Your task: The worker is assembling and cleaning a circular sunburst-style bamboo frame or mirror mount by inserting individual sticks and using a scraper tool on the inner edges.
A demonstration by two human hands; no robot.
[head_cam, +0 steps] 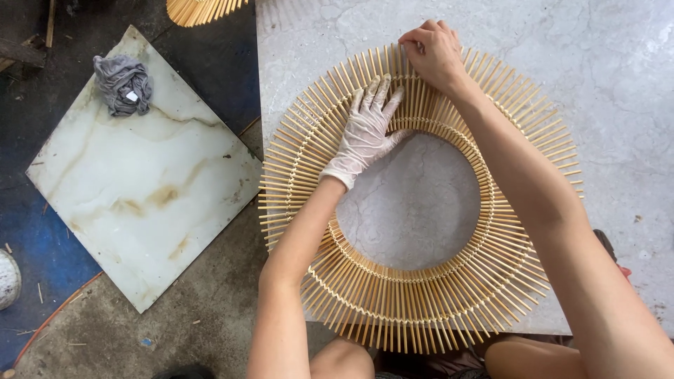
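A large ring of radiating bamboo sticks (pixel 421 295) lies flat on a pale marble slab (pixel 604 98). My left hand (pixel 366 130), in a whitish glove, rests palm down with spread fingers on the ring's upper left part. My bare right hand (pixel 434 50) is at the ring's far edge, its fingers curled and pinching the outer ends of the sticks there. Both forearms reach across the ring from the near side.
A square marble tile (pixel 140 203) lies on the floor at left with a crumpled grey rag (pixel 123 84) on its far corner. Another bamboo piece (pixel 200 10) shows at the top edge. My knees are below the slab's near edge.
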